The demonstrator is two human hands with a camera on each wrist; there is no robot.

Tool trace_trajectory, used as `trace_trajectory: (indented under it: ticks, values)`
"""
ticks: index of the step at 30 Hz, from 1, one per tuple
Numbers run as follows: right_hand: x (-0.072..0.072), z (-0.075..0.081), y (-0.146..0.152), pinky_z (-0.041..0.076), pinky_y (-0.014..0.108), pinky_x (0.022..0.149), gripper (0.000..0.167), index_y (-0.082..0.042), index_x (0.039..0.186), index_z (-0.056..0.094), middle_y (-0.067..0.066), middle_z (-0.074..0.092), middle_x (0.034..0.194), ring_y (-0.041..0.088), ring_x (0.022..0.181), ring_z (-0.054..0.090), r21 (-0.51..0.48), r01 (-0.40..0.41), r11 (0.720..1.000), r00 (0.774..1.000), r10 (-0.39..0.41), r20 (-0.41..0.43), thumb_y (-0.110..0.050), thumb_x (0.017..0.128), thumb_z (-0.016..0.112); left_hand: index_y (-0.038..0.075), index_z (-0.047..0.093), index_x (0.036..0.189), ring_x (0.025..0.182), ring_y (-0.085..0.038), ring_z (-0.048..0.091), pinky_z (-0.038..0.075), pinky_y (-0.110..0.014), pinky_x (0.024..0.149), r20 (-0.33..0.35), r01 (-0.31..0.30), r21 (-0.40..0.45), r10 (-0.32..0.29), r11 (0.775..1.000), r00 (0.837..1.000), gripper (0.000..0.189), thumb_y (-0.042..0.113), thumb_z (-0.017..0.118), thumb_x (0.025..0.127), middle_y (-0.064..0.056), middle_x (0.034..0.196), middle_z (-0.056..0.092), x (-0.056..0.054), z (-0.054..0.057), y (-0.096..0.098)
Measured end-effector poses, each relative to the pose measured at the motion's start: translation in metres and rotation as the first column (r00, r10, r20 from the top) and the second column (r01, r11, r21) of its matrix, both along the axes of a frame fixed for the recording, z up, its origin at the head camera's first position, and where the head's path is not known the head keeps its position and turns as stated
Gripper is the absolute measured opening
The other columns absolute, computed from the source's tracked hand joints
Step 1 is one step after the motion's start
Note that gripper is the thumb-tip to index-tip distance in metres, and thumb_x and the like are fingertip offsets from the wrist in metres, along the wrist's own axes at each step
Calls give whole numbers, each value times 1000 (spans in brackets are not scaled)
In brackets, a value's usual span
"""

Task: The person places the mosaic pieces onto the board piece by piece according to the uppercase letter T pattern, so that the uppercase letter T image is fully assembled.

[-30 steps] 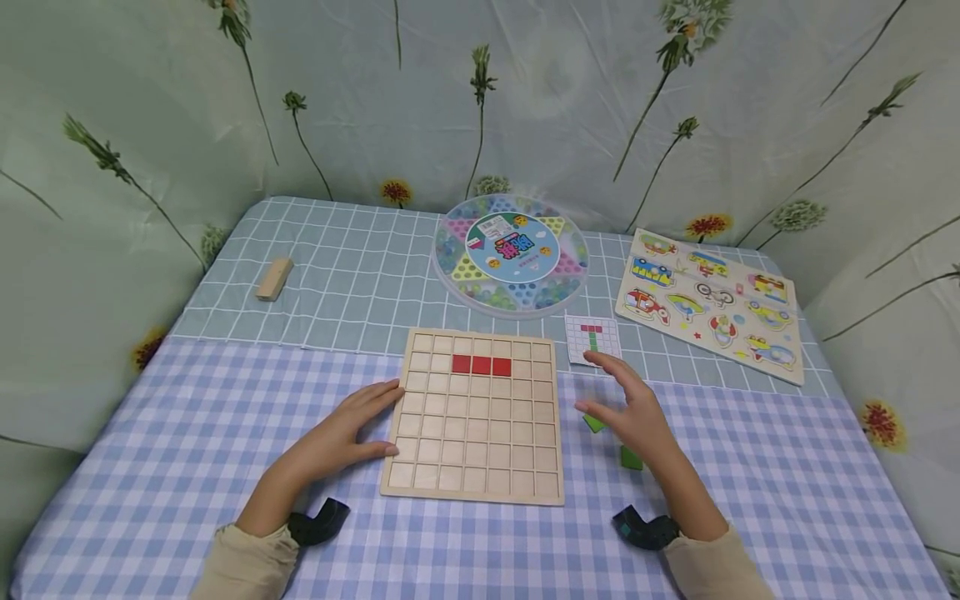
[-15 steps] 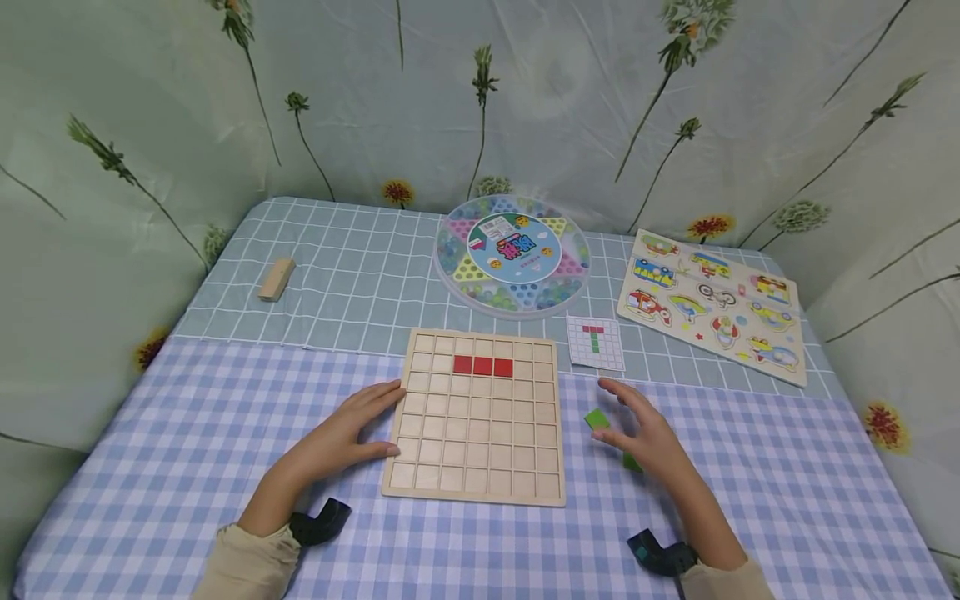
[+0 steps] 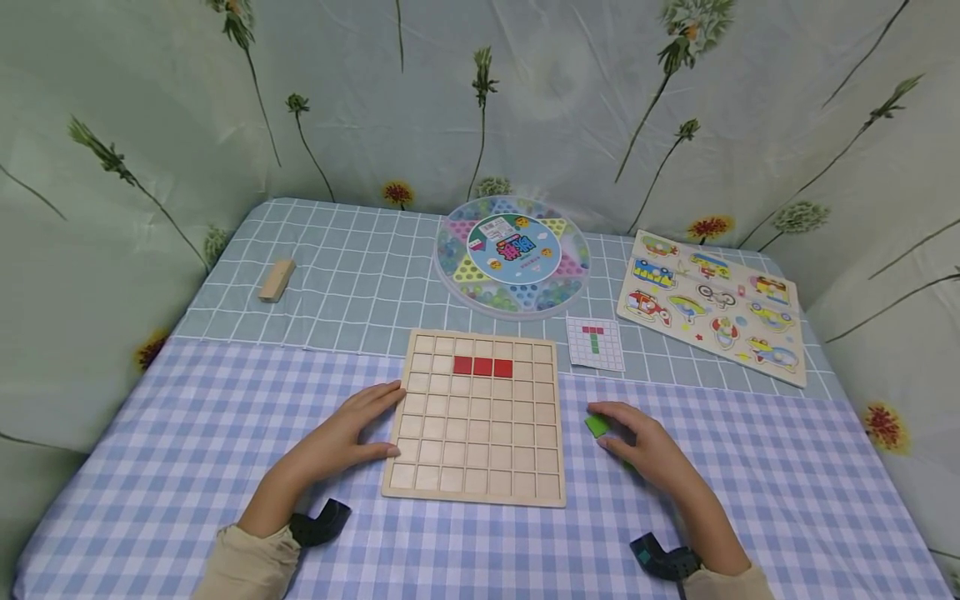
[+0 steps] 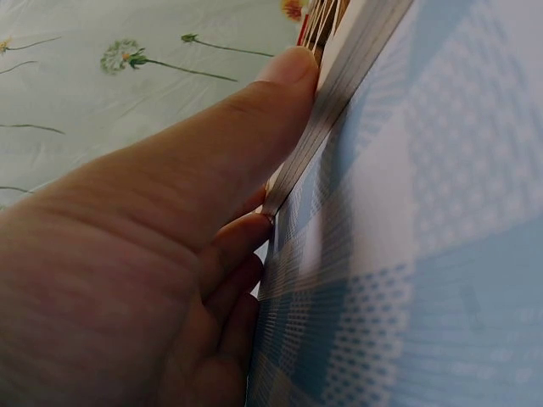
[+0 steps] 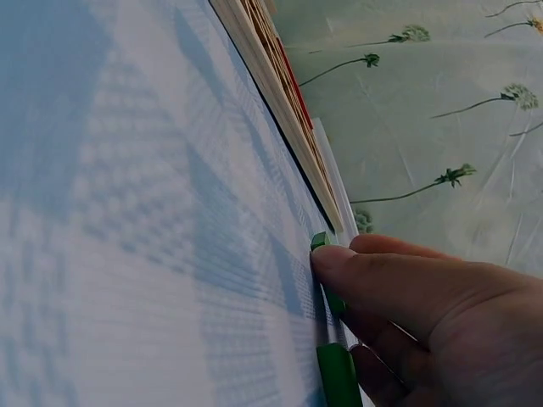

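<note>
A wooden grid board [image 3: 480, 433] lies on the checked cloth, with several red squares [image 3: 483, 367] in a row near its top. My left hand [image 3: 348, 429] rests against the board's left edge, fingers and thumb spread; its thumb [image 4: 288, 76] touches the side in the left wrist view. Right of the board, my right hand [image 3: 645, 442] has thumb and index finger at opposite sides of a green square tile [image 3: 596, 426], pinching it low at the cloth. A second green tile [image 5: 339, 373] lies under that hand, mostly hidden in the head view.
A paper card [image 3: 594, 343] with a red and green T pattern lies beyond the right hand. Farther back are a round marble game box [image 3: 513, 292], a picture puzzle board [image 3: 712, 308] at right and a small wooden block [image 3: 276, 279] at left.
My right hand has come down and back from near the card, and its thumb and index finger have closed in on the green tile. The left hand stays at the board's edge.
</note>
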State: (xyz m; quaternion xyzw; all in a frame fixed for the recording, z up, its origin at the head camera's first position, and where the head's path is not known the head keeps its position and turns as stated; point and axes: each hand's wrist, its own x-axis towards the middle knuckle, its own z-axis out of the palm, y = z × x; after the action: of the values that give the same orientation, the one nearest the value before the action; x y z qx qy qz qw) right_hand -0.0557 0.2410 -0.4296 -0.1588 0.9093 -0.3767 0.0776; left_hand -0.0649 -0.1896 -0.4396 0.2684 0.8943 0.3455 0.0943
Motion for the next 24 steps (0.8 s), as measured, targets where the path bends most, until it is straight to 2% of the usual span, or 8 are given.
trace_trajectory:
  ticks: [8,14,18,21,24]
  values:
    - [1,-1,-3,41,43,87,30,-6,106,63,4,56,105,23,100,51,69,44,997,997,-40,-60,-5,77,69,8,35,139,130,-29,22,22,-49,101,-9,3,-2,-3,1000,1000,79,44,66,77,-9,143,28,0,0,0]
    - [1,2,-7,39,44,90,31,-8,108,62,5,55,106,23,103,50,36,95,995,994,-93,-65,-10,78,69,8,34,139,131,-28,21,22,-49,101,-8,3,-1,-3,1000,1000,79,45,66,77,-8,144,28,0,-1,0]
    - [-1,6,-13,42,33,86,34,-8,110,62,1,56,105,17,100,51,-22,72,997,981,-75,-179,-10,78,70,9,34,139,131,-28,21,22,-49,101,-3,2,-1,-2,1000,1000,79,45,65,77,-8,144,27,0,0,0]
    - [-4,11,-21,41,22,83,35,-6,110,63,-1,57,104,14,98,51,-95,34,995,955,-60,-290,-4,76,71,8,34,139,131,-29,21,22,-49,101,-1,2,0,-2,1000,1000,79,45,65,77,-8,144,27,0,0,0]
    - [-7,19,-33,38,16,82,37,-3,109,63,2,56,104,15,97,50,-180,-11,984,934,-54,-353,3,74,71,8,34,139,131,-29,21,22,-49,101,2,1,2,-1,1000,1000,79,45,66,77,-9,144,27,0,1,0]
